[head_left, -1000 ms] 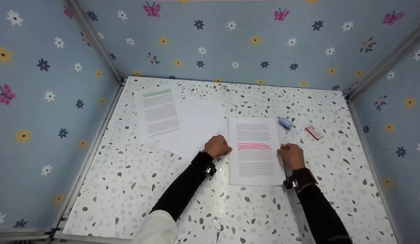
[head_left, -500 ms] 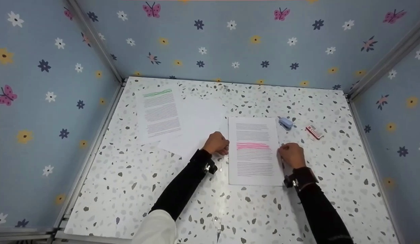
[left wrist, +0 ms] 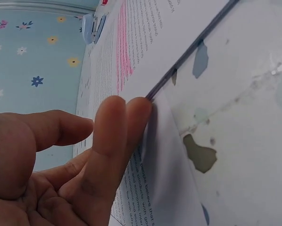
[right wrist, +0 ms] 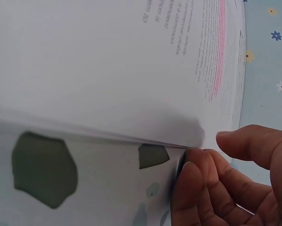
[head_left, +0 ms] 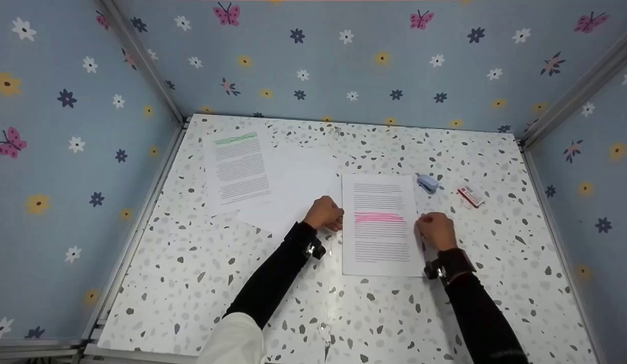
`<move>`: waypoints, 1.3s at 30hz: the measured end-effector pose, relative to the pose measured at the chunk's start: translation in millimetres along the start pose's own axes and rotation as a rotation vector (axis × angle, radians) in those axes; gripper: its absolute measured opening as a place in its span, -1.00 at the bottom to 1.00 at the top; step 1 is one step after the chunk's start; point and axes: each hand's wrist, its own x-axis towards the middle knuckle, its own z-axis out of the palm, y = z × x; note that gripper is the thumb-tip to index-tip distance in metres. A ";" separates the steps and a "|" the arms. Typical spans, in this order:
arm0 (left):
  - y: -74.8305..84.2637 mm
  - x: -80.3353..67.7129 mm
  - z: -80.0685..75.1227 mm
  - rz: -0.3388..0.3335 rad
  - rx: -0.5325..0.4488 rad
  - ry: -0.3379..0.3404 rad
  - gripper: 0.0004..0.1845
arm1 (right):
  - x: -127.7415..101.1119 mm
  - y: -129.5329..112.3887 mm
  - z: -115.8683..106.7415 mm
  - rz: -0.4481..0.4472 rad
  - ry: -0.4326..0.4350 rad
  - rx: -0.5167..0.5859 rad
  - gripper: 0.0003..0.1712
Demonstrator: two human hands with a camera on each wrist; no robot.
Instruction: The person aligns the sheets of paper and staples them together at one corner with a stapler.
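Nearest the person, the speckled table (head_left: 273, 323) is carrying the work. Two black-sleeved arms are reaching forward over it. The left hand (head_left: 323, 214) is lying at the left edge of the pink-marked sheet stack (head_left: 380, 225), its fingers (left wrist: 117, 136) curled with the tips touching that edge, as the left wrist view is showing; whether it is actually gripping the paper cannot be told. The right hand (head_left: 436, 230) is sitting at the stack's right edge, its curled fingertips (right wrist: 190, 183) tucked under the lifted paper edge and the thumb hovering just above, apart from it. The stack is lying flat, right of the table's middle, between the two hands. Just beyond its far right corner a small blue stapler (head_left: 427, 183) is resting, and near that, further right, a red-and-white staple box (head_left: 469, 196). To the left, a blank white sheet (head_left: 293, 194) is lying partly under the left hand, and beyond it a green-headed printed page (head_left: 238, 169) is lying near the far left corner.
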 end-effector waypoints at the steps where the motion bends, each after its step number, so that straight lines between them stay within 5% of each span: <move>1: 0.0 -0.4 -0.5 0.002 0.006 0.000 -0.74 | 0.1 0.0 0.2 -0.004 0.001 0.001 -0.74; 26: -2.0 0.2 -10.0 -0.011 0.128 -0.001 -0.71 | 2.3 -2.6 1.3 0.039 -0.034 0.004 -0.70; 39: -18.1 -10.9 -50.9 0.011 0.077 0.057 -0.82 | 5.9 0.3 -3.3 0.031 -0.038 0.044 -0.65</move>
